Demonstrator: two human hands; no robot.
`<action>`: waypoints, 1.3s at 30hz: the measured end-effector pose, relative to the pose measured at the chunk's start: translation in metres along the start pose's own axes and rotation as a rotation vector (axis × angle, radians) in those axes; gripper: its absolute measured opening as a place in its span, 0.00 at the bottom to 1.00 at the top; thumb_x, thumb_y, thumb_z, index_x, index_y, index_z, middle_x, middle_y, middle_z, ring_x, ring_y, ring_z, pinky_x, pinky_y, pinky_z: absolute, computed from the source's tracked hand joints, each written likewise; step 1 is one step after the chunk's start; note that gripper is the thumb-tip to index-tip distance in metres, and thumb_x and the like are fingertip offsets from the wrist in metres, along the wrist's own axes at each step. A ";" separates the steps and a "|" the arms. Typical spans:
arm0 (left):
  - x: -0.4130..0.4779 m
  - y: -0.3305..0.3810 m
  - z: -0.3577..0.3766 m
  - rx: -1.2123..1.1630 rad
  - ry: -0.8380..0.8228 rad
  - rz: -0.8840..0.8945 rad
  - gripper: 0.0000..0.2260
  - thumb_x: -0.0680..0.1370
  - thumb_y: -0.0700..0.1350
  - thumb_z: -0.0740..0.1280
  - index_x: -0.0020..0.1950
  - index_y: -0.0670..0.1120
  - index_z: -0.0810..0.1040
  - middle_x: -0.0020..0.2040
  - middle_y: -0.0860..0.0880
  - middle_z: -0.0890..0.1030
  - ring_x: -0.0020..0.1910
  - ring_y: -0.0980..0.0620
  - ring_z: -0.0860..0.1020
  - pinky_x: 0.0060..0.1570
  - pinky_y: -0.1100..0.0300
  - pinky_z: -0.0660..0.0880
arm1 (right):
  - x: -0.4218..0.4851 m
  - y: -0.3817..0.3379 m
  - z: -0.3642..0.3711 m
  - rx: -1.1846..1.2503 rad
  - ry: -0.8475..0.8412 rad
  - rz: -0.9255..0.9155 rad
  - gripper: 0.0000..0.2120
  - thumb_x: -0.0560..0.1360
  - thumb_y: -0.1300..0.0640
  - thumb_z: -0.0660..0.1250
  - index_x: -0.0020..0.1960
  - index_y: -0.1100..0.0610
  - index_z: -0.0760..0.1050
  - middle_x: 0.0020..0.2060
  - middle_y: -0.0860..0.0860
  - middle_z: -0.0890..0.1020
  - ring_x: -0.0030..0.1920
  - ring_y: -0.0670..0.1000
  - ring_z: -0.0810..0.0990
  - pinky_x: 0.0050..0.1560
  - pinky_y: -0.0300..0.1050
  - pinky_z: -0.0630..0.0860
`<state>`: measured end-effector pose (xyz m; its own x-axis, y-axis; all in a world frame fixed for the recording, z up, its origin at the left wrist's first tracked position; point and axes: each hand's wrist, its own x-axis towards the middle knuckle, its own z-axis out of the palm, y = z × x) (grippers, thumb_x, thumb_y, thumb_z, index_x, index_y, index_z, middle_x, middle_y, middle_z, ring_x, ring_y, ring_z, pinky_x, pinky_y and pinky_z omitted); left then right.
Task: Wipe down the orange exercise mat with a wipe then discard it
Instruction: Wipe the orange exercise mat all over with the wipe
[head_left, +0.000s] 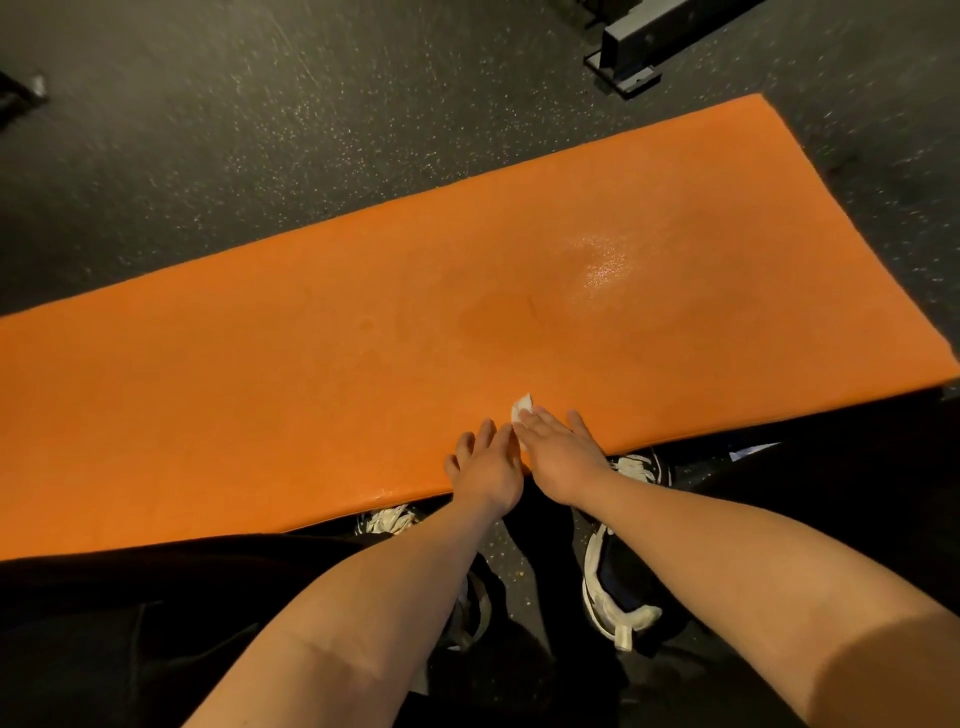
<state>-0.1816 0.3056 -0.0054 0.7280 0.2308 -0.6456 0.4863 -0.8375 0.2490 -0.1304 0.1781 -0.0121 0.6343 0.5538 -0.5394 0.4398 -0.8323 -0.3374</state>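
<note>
The orange exercise mat (363, 338) lies flat on the dark floor and stretches from the left edge to the right edge of the view. A wet, shiny patch shows on its right half. A small white wipe (521, 406) rests on the mat near its front edge, mostly covered by my right hand (558, 460), which presses flat on it with fingers spread. My left hand (485, 467) lies flat on the mat just left of it, fingers apart, touching the right hand's side.
Dark speckled rubber floor (234, 130) surrounds the mat. A black metal equipment base (631, 57) stands beyond the mat's far right corner. My two shoes (618, 587) and dark trousers sit at the mat's near edge.
</note>
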 end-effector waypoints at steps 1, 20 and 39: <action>-0.001 0.001 -0.001 0.016 -0.001 0.013 0.22 0.85 0.54 0.51 0.80 0.59 0.57 0.82 0.53 0.50 0.80 0.42 0.48 0.75 0.39 0.49 | 0.000 0.009 -0.005 -0.025 0.010 0.023 0.30 0.83 0.61 0.51 0.83 0.50 0.48 0.83 0.47 0.46 0.81 0.48 0.40 0.79 0.60 0.38; -0.004 0.010 -0.003 0.025 -0.018 0.083 0.20 0.86 0.53 0.49 0.79 0.59 0.59 0.82 0.54 0.53 0.78 0.42 0.51 0.72 0.42 0.53 | -0.013 0.032 -0.018 0.050 0.085 0.383 0.34 0.81 0.61 0.54 0.83 0.55 0.43 0.82 0.50 0.41 0.81 0.52 0.37 0.79 0.60 0.39; 0.018 0.009 -0.005 0.009 0.040 0.013 0.21 0.85 0.56 0.50 0.79 0.62 0.59 0.82 0.57 0.53 0.70 0.44 0.60 0.64 0.49 0.58 | 0.017 0.007 0.001 0.031 -0.004 0.042 0.31 0.83 0.58 0.51 0.83 0.53 0.44 0.83 0.48 0.43 0.81 0.48 0.39 0.79 0.58 0.37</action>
<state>-0.1615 0.3048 -0.0108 0.7531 0.2397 -0.6127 0.4728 -0.8448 0.2507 -0.1172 0.1817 -0.0241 0.6492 0.5181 -0.5568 0.3924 -0.8553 -0.3383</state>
